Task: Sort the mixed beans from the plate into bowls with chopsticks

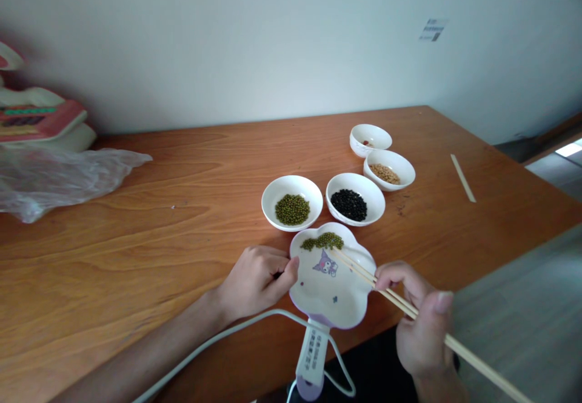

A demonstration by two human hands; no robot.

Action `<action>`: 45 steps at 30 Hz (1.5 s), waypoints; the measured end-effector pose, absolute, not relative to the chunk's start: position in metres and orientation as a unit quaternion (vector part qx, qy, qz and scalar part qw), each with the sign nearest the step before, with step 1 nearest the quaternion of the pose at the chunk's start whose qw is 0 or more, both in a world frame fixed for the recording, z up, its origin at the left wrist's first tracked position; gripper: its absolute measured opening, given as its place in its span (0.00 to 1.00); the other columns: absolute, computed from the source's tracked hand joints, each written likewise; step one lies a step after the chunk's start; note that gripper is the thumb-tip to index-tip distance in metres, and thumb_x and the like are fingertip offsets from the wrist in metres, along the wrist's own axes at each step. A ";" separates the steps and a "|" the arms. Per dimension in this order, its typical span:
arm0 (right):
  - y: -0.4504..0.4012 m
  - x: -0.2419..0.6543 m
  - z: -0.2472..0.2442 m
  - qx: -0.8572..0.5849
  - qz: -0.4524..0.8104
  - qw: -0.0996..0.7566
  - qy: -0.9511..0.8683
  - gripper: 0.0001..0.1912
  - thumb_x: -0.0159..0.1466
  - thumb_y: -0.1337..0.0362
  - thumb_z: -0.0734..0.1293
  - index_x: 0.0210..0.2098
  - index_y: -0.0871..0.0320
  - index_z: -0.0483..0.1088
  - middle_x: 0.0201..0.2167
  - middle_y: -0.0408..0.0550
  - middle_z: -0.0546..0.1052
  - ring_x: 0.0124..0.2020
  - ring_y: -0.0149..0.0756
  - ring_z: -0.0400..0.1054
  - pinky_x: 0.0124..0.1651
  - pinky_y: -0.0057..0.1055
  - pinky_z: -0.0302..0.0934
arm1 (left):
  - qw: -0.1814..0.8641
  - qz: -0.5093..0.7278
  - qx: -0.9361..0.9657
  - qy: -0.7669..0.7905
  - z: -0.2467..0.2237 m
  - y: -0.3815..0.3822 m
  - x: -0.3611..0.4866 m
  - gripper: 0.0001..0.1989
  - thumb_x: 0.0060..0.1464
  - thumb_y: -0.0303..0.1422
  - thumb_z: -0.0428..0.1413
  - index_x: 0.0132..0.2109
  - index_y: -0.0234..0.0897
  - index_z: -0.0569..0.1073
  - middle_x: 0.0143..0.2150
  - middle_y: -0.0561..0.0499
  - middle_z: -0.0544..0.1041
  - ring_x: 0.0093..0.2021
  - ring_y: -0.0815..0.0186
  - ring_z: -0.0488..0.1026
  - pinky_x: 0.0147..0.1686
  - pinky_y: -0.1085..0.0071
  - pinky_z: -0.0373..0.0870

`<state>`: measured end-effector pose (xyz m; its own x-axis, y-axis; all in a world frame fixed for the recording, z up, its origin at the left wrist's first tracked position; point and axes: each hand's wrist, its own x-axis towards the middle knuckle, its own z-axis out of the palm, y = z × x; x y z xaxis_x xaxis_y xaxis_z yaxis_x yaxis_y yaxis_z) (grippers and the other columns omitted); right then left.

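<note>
A white flower-shaped plate (pixel 350 297) with a lilac rim, a cartoon figure and a labelled handle lies near the table's front edge. Green mung beans (pixel 324 241) are gathered along its far side. My left hand (pixel 260 279) is closed at the plate's left rim, its thumb on the edge and its other fingers curled. In my right hand (pixel 421 318) is a pair of chopsticks (pixel 395 299), slanting across the plate with the tips at the beans. Just behind the plate stand a bowl of mung beans (pixel 292 209) and a bowl of black beans (pixel 349 205).
Farther back right are a bowl of tan beans (pixel 384 173) and a bowl with a few reddish bits (pixel 367 143). A pale strip (pixel 463 178) lies at right. Clear plastic (pixel 68 179) sits at left below a toy-like object (pixel 45 118). A white cable (pixel 218 336) loops around the plate's handle.
</note>
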<state>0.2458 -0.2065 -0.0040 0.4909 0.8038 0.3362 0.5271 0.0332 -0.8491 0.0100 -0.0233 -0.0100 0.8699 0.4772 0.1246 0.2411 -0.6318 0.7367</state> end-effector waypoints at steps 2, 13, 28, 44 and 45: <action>-0.206 0.244 -0.002 -0.674 0.138 0.536 -0.489 0.43 0.76 0.37 0.39 0.32 0.54 0.74 0.32 0.50 0.77 0.37 0.42 0.73 0.40 0.37 0.65 | 0.380 0.156 0.889 0.202 -0.010 -0.024 0.010 0.27 0.77 0.37 0.45 0.25 0.35 0.59 0.23 0.56 0.62 0.23 0.73 0.58 0.28 0.71 0.53; -0.203 0.243 0.000 -0.661 0.103 0.568 -0.480 0.43 0.77 0.40 0.41 0.29 0.55 0.75 0.30 0.52 0.78 0.36 0.43 0.75 0.36 0.37 0.65 | 0.376 0.159 0.891 0.198 -0.009 -0.024 0.009 0.27 0.77 0.37 0.45 0.25 0.36 0.59 0.23 0.56 0.62 0.23 0.73 0.57 0.28 0.70 0.54; -0.237 0.245 0.011 -0.711 0.129 0.501 -0.476 0.46 0.71 0.30 0.40 0.32 0.54 0.74 0.32 0.52 0.78 0.38 0.47 0.75 0.41 0.40 0.67 | 0.377 0.151 0.891 0.202 -0.008 -0.024 0.008 0.28 0.77 0.38 0.45 0.25 0.36 0.59 0.23 0.55 0.63 0.23 0.72 0.59 0.29 0.70 0.54; -0.229 0.245 0.003 -0.693 0.104 0.564 -0.437 0.43 0.76 0.36 0.44 0.30 0.55 0.77 0.31 0.53 0.79 0.38 0.47 0.76 0.40 0.40 0.69 | 0.375 0.158 0.892 0.197 -0.009 -0.024 0.008 0.28 0.77 0.36 0.45 0.24 0.36 0.61 0.23 0.55 0.62 0.23 0.72 0.58 0.28 0.69 0.54; -0.228 0.243 0.004 -0.690 0.105 0.571 -0.433 0.43 0.76 0.36 0.44 0.30 0.55 0.78 0.31 0.53 0.79 0.39 0.47 0.75 0.40 0.40 0.68 | 0.373 0.160 0.892 0.197 -0.009 -0.024 0.008 0.28 0.77 0.36 0.45 0.24 0.36 0.61 0.23 0.55 0.62 0.23 0.72 0.58 0.28 0.70 0.54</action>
